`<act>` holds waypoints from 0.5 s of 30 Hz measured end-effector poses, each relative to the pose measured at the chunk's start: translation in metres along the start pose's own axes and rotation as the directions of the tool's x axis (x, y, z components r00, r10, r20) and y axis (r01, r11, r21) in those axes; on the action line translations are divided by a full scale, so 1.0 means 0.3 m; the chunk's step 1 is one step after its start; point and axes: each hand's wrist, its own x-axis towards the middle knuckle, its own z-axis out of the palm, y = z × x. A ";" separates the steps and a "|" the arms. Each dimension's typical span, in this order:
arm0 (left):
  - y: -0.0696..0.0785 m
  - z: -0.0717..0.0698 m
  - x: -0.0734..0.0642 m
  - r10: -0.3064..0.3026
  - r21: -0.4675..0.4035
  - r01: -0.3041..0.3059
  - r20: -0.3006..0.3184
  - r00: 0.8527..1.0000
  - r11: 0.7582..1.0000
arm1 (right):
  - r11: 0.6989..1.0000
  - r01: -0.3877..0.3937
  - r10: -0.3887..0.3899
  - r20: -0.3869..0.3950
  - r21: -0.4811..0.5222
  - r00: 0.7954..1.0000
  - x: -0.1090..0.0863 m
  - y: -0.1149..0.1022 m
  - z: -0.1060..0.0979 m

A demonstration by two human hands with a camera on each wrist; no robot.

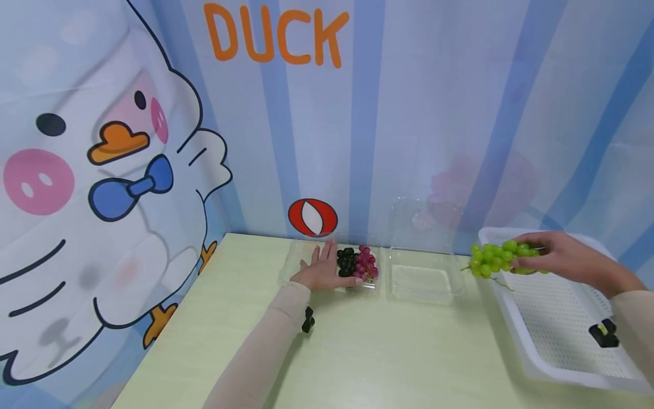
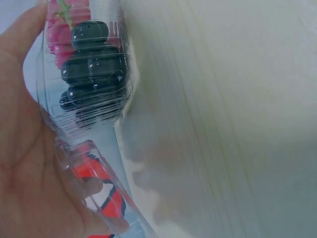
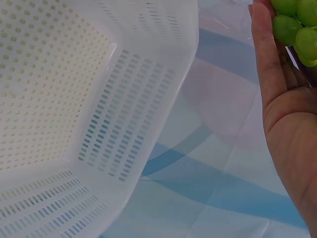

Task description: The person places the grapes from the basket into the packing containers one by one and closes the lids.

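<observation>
One bunch of green grapes [image 1: 493, 260], plump and yellow-green, is at about half past three in the head view, held by the right hand [image 1: 562, 258]. At four o'clock from it: one white perforated basket [image 1: 557, 324]. At nine o'clock, on one bench [image 1: 378, 352]: two clear boxes [image 1: 421, 281], one containing black grapes [image 1: 347, 261] and red grapes [image 1: 365, 264], the left hand [image 1: 321, 274] spread against it.

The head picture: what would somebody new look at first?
Probably the big cartoon duck on the left, with the orange word DUCK near the top. Next, the bright green grapes in the right hand, near the white basket. Then the dark grapes and pink grapes in a clear box beside the left hand.
</observation>
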 end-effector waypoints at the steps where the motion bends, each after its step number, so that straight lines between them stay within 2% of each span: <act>1: -0.001 0.001 0.001 -0.001 0.003 0.001 0.000 1.000 1.000 | 1.000 0.001 -0.001 0.001 0.002 1.000 0.003 -0.001 0.003; 15: -0.009 0.003 0.006 0.003 -0.003 -0.003 0.007 1.000 1.000 | 0.998 0.020 -0.022 0.038 0.062 0.999 0.058 -0.024 0.044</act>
